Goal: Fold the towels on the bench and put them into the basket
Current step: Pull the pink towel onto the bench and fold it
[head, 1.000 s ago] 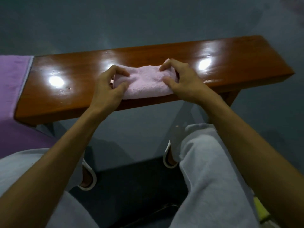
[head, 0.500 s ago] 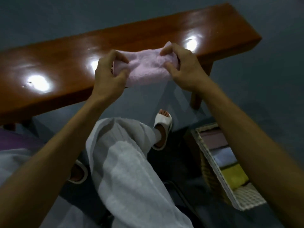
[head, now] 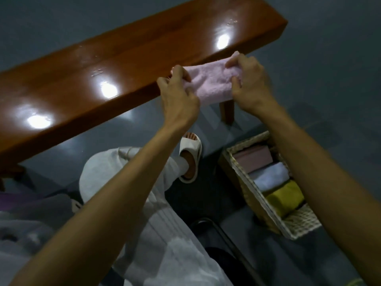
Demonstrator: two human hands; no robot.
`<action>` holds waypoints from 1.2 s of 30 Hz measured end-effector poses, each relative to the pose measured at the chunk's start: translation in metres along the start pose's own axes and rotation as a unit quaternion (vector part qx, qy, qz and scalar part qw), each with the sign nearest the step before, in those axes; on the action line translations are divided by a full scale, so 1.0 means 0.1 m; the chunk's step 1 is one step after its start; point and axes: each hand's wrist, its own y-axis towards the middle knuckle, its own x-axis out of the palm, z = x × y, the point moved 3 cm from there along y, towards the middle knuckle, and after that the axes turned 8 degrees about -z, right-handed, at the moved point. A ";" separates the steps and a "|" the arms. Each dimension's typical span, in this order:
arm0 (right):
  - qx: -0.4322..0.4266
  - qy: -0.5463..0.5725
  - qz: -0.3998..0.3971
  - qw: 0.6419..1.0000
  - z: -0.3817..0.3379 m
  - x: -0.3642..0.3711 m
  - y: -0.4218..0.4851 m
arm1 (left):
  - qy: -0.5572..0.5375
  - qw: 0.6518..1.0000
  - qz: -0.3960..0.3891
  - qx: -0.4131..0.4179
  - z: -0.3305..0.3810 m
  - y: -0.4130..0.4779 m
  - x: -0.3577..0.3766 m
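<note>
Evidently, the folded pink terry towel (head: pixel 208 83) is held at the near edge of the brown wooden worktop (head: pixel 103 65), both ends pinched in the fingers (head: pixel 182 72) of the left hand (head: pixel 179 96) and right hand (head: pixel 251 87), so the fold is preserved for the white woven basket (head: pixel 303 222) below.

1. We're in a room of a home, by all the signs, and a dim one.
2. Front and centre is a long polished wooden bench (head: pixel 82 83) on a plain grey floor (head: pixel 329 79), with round lamp reflections (head: pixel 108 88) shining on its top.
3. Down on the floor at the right sits a woven basket (head: pixel 303 221) with folded towels (head: pixel 270 176) lined up inside: pink, pale, yellow. That's household laundry.
4. The person wears loose light trousers (head: pixel 165 234) and a white open-toed slipper (head: pixel 189 155), which is indoor wear.
5. At the far left edge there's a purple cloth (head: pixel 12 200), too blurred to make out further.
</note>
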 end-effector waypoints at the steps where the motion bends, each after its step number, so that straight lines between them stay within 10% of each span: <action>1: 0.010 0.003 0.002 1.000 0.09 -0.02 -0.03 | -0.006 1.000 -0.006 0.000 0.01 -0.01 0.11; 18: 0.180 0.036 -0.039 0.982 1.82 0.16 -1.06 | -0.023 0.985 -0.154 -0.069 0.05 -0.80 1.92; 36: 0.389 0.066 -0.159 0.905 3.49 0.90 -2.71 | 0.064 0.889 -0.407 -0.201 -0.22 -2.08 3.67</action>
